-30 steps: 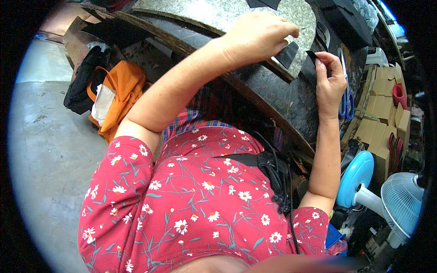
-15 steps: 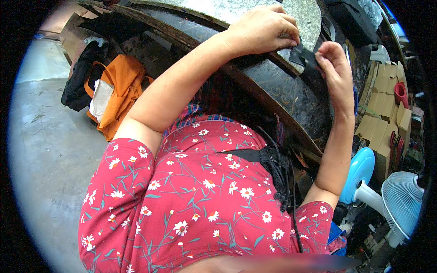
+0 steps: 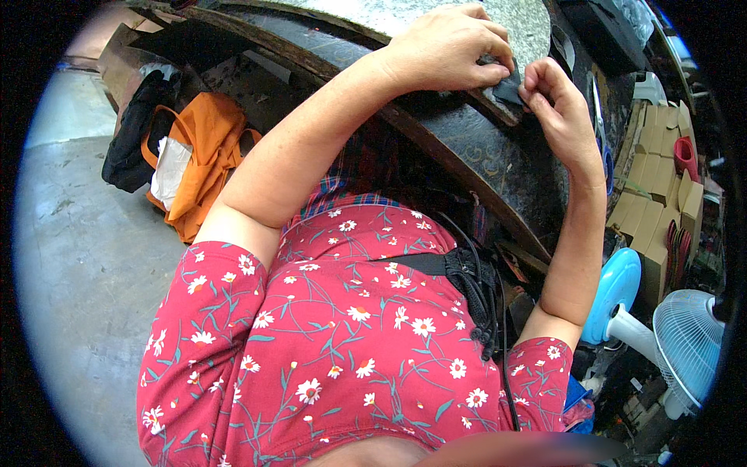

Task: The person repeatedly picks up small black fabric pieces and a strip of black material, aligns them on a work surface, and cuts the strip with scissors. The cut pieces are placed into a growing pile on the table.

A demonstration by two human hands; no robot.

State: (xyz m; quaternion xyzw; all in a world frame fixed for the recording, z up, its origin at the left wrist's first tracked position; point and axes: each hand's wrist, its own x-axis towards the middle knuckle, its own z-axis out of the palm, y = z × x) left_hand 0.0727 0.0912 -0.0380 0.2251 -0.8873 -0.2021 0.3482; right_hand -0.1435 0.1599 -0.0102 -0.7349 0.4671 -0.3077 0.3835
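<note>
A small piece of thin black material (image 3: pixel 509 91) is between my two hands at the corner of a grey speckled board (image 3: pixel 531 31). My left hand (image 3: pixel 455 50) is closed, its thumb and fingertips pinching the black piece from the left. On the other side, my right hand (image 3: pixel 559 109) has thumb and forefinger pressed together at the piece's right edge. The rest of its fingers are curled. Both hands are over the dark tabletop (image 3: pixel 475 144), and the left one partly hides the board's edge.
Blue-handled scissors (image 3: pixel 603 140) lie right of my right hand. Cardboard boxes (image 3: pixel 657 187) and a blue fan (image 3: pixel 685 350) stand farther right. An orange bag (image 3: pixel 206 156) sits at the left, beside the concrete floor (image 3: pixel 85 272). The table's wooden rim (image 3: pixel 467 179) curves in front of me.
My right hand has moved left and slightly up, closer to my left hand. The black piece, earlier stretched further right between the hands, now shows as a shorter patch.
</note>
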